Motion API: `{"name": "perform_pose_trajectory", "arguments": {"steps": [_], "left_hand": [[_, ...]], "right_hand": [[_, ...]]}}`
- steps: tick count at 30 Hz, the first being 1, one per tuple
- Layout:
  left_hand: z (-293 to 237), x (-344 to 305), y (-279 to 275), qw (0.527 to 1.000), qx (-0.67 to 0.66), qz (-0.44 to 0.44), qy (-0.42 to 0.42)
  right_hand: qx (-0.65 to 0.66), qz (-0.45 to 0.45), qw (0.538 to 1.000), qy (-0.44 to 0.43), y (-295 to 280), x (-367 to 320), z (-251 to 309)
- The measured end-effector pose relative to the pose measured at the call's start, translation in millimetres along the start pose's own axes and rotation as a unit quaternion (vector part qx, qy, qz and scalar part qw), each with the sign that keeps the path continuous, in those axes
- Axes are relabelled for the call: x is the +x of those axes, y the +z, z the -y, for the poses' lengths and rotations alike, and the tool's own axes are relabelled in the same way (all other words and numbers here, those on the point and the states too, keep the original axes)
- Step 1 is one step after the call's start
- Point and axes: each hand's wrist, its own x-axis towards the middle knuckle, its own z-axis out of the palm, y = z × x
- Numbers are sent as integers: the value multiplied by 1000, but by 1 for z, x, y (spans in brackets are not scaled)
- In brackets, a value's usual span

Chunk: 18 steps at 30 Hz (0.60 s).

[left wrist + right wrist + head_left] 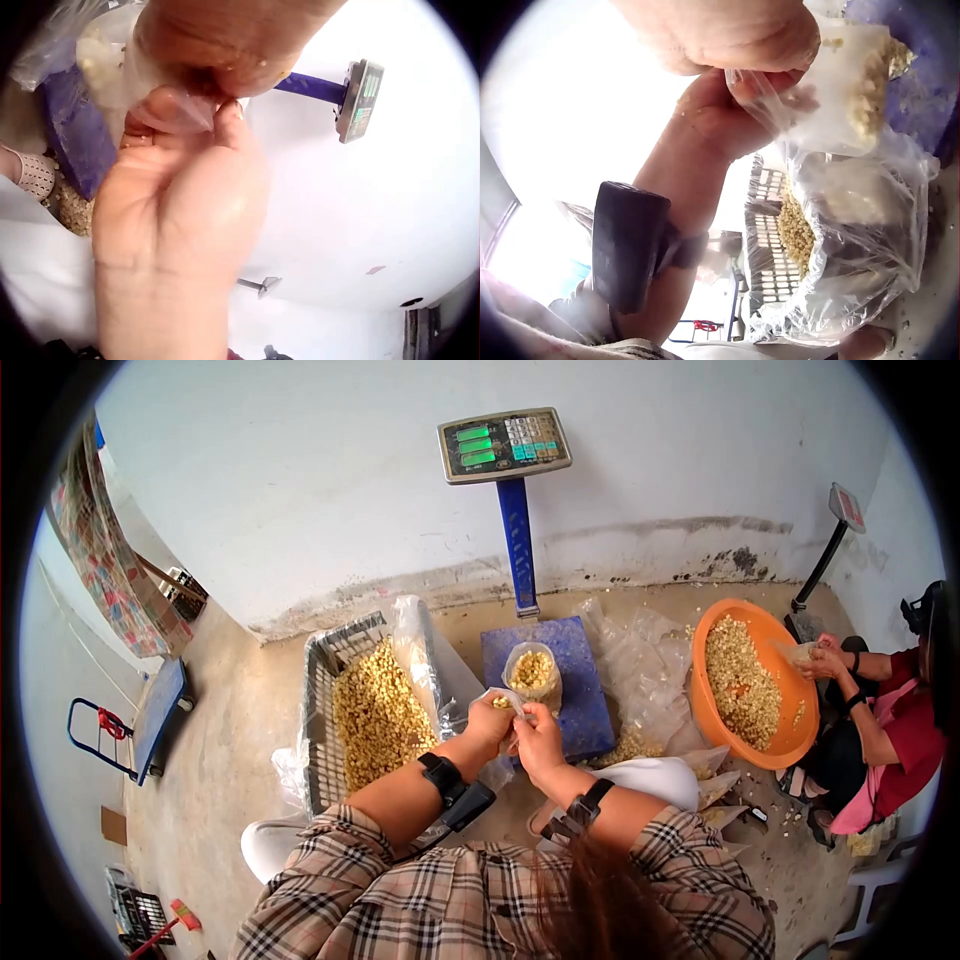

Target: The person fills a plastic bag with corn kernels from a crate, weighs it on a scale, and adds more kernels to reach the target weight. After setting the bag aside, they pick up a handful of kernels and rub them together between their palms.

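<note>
Both my hands meet over the front edge of the blue scale platform point(575, 700). My left hand point(490, 726) and right hand point(537, 738) pinch a small clear plastic bag point(503, 703) holding a few yellow kernels. In the right wrist view the plastic bag point(840, 90) hangs between the fingers. In the left wrist view my left hand point(180, 195) pinches the bag's film point(169, 109) against the right hand point(225, 37). A filled bag of kernels point(532, 675) stands on the platform.
A grey crate point(325, 710) lined with plastic and full of kernels sits to my left. The scale display point(503, 444) stands on a blue post by the wall. At right a person in red works beside an orange basin point(795, 730) of kernels. Loose bags point(645, 660) lie between.
</note>
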Motion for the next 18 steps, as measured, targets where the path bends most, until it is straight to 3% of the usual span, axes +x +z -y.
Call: {"name": "perform_pose_trajectory", "arguments": {"steps": [2,5,11,14,18], "left_hand": [[5,4,1,999,31,-4,7],[-2,1,-1,998,55,22,-5],[13,18,-12,997,30,75,-6],[32,39,-22,977,186,101,3],[-9,-2,-8,986,100,100,-92]], "right_hand": [[-8,-18,1000,-14,-1,5,-11],[39,-1,998,40,-2,-1,7],[77,13,996,43,-2,3,-1],[56,16,998,40,-2,2,5],[67,18,996,54,-5,2,6]]}}
